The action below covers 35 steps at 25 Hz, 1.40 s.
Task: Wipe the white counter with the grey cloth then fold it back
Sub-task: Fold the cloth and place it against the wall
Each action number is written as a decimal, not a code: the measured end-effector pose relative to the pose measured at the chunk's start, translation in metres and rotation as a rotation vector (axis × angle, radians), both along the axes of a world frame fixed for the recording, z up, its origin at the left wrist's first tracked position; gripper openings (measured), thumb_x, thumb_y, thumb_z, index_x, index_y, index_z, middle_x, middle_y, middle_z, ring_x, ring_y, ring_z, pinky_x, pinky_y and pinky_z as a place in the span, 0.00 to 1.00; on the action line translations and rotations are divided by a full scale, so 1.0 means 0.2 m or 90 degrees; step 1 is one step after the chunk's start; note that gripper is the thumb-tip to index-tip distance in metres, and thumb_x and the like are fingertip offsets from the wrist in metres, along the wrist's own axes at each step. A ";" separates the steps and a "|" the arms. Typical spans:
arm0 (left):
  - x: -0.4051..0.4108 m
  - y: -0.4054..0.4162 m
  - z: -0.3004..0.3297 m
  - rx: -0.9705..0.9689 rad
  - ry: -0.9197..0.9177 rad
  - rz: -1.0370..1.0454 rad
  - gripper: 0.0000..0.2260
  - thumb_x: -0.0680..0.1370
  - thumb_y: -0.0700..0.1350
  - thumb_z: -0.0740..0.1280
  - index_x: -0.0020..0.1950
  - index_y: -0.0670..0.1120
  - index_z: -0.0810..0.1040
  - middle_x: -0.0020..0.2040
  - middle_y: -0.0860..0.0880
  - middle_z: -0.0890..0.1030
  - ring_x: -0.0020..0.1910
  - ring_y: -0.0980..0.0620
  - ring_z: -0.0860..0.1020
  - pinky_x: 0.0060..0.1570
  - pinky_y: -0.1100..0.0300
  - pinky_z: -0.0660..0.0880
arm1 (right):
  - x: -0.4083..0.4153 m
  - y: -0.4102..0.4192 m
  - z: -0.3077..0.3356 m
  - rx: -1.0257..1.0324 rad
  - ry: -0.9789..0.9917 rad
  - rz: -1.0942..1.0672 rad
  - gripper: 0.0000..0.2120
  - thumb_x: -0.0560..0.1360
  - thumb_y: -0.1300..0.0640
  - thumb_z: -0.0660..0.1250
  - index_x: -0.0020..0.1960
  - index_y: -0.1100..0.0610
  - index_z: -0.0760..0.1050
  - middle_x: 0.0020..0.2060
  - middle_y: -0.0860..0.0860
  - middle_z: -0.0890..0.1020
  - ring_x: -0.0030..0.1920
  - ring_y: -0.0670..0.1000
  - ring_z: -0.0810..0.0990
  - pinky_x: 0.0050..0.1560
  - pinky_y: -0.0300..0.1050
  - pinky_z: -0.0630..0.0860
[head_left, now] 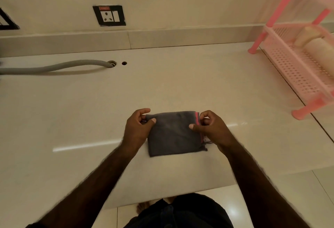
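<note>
Pinching the folded grey cloth (173, 133) between both hands' grips.

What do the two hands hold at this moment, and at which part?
Both hold the folded grey cloth with a red edge: the left hand pinches its far left corner, the right hand its far right corner.
</note>
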<state>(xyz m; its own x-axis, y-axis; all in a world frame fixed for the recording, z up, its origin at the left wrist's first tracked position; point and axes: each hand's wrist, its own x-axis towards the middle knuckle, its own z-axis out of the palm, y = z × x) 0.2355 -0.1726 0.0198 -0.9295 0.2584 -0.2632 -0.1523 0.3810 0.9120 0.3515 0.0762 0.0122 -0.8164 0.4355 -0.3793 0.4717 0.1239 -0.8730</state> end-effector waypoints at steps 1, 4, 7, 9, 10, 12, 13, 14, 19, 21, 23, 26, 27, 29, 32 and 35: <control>-0.03 0.02 0.01 0.003 -0.002 0.005 0.22 0.79 0.42 0.75 0.72 0.45 0.76 0.60 0.49 0.82 0.55 0.53 0.81 0.55 0.63 0.79 | -0.02 0.02 0.00 -0.027 -0.001 -0.021 0.18 0.73 0.55 0.83 0.53 0.53 0.75 0.49 0.52 0.87 0.50 0.54 0.87 0.43 0.44 0.85; -0.09 0.06 -0.02 -0.026 -0.049 0.012 0.21 0.78 0.39 0.74 0.71 0.43 0.77 0.62 0.45 0.83 0.59 0.47 0.82 0.60 0.55 0.81 | -0.10 0.08 0.00 -0.074 -0.006 -0.058 0.18 0.73 0.59 0.82 0.57 0.55 0.77 0.51 0.54 0.89 0.52 0.57 0.88 0.41 0.48 0.85; -0.12 0.07 -0.05 -0.102 -0.090 0.007 0.22 0.78 0.41 0.75 0.71 0.43 0.77 0.62 0.41 0.83 0.60 0.43 0.82 0.64 0.43 0.80 | -0.16 0.13 -0.03 -0.056 0.003 -0.052 0.15 0.75 0.60 0.80 0.56 0.54 0.78 0.50 0.53 0.89 0.51 0.55 0.88 0.37 0.42 0.82; -0.13 0.06 -0.07 -0.115 -0.118 -0.002 0.24 0.78 0.41 0.75 0.73 0.47 0.75 0.60 0.43 0.83 0.57 0.44 0.83 0.62 0.42 0.81 | -0.20 0.15 -0.06 -0.042 0.001 -0.043 0.12 0.75 0.61 0.80 0.53 0.54 0.79 0.47 0.52 0.90 0.49 0.55 0.89 0.38 0.43 0.82; -0.14 0.07 -0.07 -0.114 -0.126 0.000 0.25 0.78 0.40 0.75 0.73 0.49 0.74 0.57 0.44 0.84 0.55 0.45 0.83 0.61 0.43 0.82 | -0.21 0.16 -0.07 -0.045 0.001 -0.042 0.12 0.75 0.61 0.80 0.52 0.54 0.79 0.45 0.51 0.90 0.48 0.54 0.89 0.38 0.42 0.81; -0.17 0.10 -0.07 -0.109 -0.121 0.017 0.26 0.78 0.40 0.75 0.74 0.52 0.74 0.53 0.49 0.84 0.52 0.50 0.83 0.57 0.48 0.83 | -0.27 0.21 -0.07 -0.064 0.001 -0.043 0.11 0.75 0.61 0.80 0.51 0.53 0.80 0.44 0.49 0.90 0.47 0.54 0.90 0.37 0.39 0.81; -0.20 0.13 -0.06 -0.100 -0.110 0.033 0.25 0.77 0.41 0.76 0.73 0.52 0.74 0.52 0.52 0.83 0.51 0.53 0.83 0.55 0.52 0.82 | -0.31 0.24 -0.07 -0.072 0.002 -0.047 0.11 0.75 0.61 0.80 0.50 0.52 0.80 0.44 0.49 0.90 0.47 0.53 0.89 0.36 0.39 0.81; -0.24 0.16 -0.05 -0.088 -0.098 0.053 0.24 0.77 0.41 0.76 0.72 0.52 0.76 0.51 0.54 0.84 0.51 0.55 0.83 0.53 0.55 0.82 | -0.36 0.27 -0.06 -0.077 0.003 -0.052 0.11 0.75 0.61 0.80 0.50 0.52 0.80 0.45 0.50 0.90 0.47 0.53 0.89 0.36 0.39 0.81; -0.61 0.38 -0.01 -0.013 -0.055 0.151 0.13 0.75 0.42 0.78 0.59 0.49 0.84 0.50 0.51 0.87 0.51 0.50 0.86 0.58 0.46 0.83 | -0.71 0.46 -0.03 -0.084 0.062 -0.077 0.13 0.75 0.64 0.80 0.51 0.51 0.80 0.47 0.53 0.89 0.45 0.51 0.88 0.38 0.42 0.82; -0.79 0.48 -0.01 0.010 -0.034 0.154 0.15 0.76 0.43 0.77 0.62 0.45 0.85 0.51 0.49 0.88 0.52 0.49 0.86 0.60 0.45 0.83 | -0.89 0.53 -0.01 -0.075 0.087 -0.071 0.13 0.75 0.64 0.79 0.53 0.50 0.80 0.45 0.50 0.89 0.43 0.47 0.88 0.37 0.38 0.82; -0.98 0.58 -0.02 0.021 -0.010 0.159 0.16 0.77 0.43 0.77 0.64 0.43 0.84 0.53 0.47 0.88 0.54 0.48 0.86 0.61 0.44 0.82 | -1.07 0.60 0.01 -0.049 0.112 -0.068 0.14 0.76 0.62 0.79 0.54 0.49 0.79 0.47 0.48 0.88 0.44 0.44 0.88 0.37 0.35 0.82; -1.27 0.73 -0.04 0.005 0.035 0.159 0.15 0.78 0.44 0.76 0.63 0.41 0.84 0.53 0.44 0.87 0.54 0.46 0.86 0.60 0.43 0.82 | -1.34 0.70 0.03 0.019 0.132 -0.076 0.14 0.76 0.61 0.78 0.54 0.47 0.78 0.52 0.49 0.87 0.50 0.48 0.87 0.40 0.39 0.85; -1.35 0.79 -0.05 -0.004 0.051 0.157 0.14 0.78 0.44 0.76 0.62 0.41 0.84 0.53 0.43 0.87 0.53 0.45 0.86 0.60 0.42 0.82 | -1.42 0.73 0.03 0.039 0.128 -0.082 0.14 0.77 0.61 0.78 0.55 0.47 0.78 0.53 0.51 0.87 0.52 0.50 0.87 0.43 0.42 0.86; -1.50 0.88 -0.08 -0.028 0.079 0.153 0.13 0.78 0.44 0.76 0.60 0.41 0.85 0.53 0.43 0.88 0.52 0.45 0.86 0.60 0.44 0.82 | -1.56 0.78 0.01 0.072 0.109 -0.093 0.14 0.77 0.60 0.78 0.58 0.50 0.78 0.55 0.52 0.87 0.54 0.53 0.87 0.51 0.50 0.87; -1.68 0.97 -0.15 -0.070 0.108 0.146 0.13 0.78 0.45 0.76 0.60 0.41 0.86 0.53 0.44 0.88 0.53 0.47 0.86 0.62 0.53 0.81 | -1.72 0.83 -0.04 0.118 0.091 -0.101 0.13 0.77 0.60 0.77 0.58 0.49 0.79 0.54 0.52 0.87 0.54 0.53 0.86 0.58 0.54 0.87; -1.77 1.03 -0.20 -0.078 0.138 0.157 0.12 0.78 0.46 0.76 0.59 0.42 0.86 0.52 0.47 0.87 0.50 0.51 0.84 0.54 0.64 0.80 | -1.82 0.87 -0.08 0.133 0.090 -0.113 0.13 0.77 0.59 0.77 0.58 0.48 0.79 0.53 0.51 0.87 0.54 0.52 0.86 0.57 0.51 0.86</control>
<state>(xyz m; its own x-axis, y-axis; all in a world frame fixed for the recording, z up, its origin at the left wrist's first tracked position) -0.1192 0.0343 -0.0206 -0.9976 -0.0014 -0.0686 -0.0614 0.4655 0.8829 -0.0123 0.2504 -0.0030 -0.7590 0.6326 -0.1543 0.3779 0.2350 -0.8955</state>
